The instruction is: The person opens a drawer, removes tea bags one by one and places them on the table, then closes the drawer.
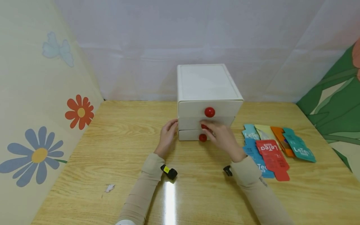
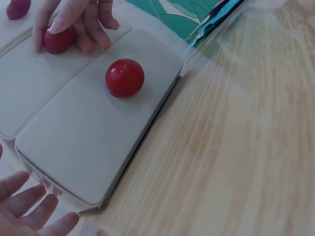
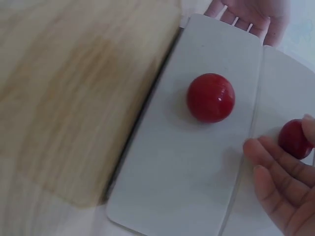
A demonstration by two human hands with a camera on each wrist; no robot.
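Observation:
A white box of three drawers (image 1: 209, 82) stands on the table, each drawer front bearing a round red knob. My right hand (image 1: 223, 137) pinches the middle knob (image 2: 60, 39) between thumb and finger, its other fingers spread near the drawer front. The bottom knob (image 3: 210, 98) sits below that hand, and the top knob (image 1: 209, 112) is above it. At the box's lower left side is my left hand (image 1: 167, 136), its fingers (image 2: 30, 200) fairly straight along the side wall. All drawers look closed, or nearly so.
Several flat coloured packets lie to the right, among them a red packet (image 1: 272, 157), a blue packet (image 1: 257, 159) and a green packet (image 1: 299, 145). A white cloth (image 1: 135, 53) hangs behind the table (image 1: 126, 131). Painted panels stand on both sides.

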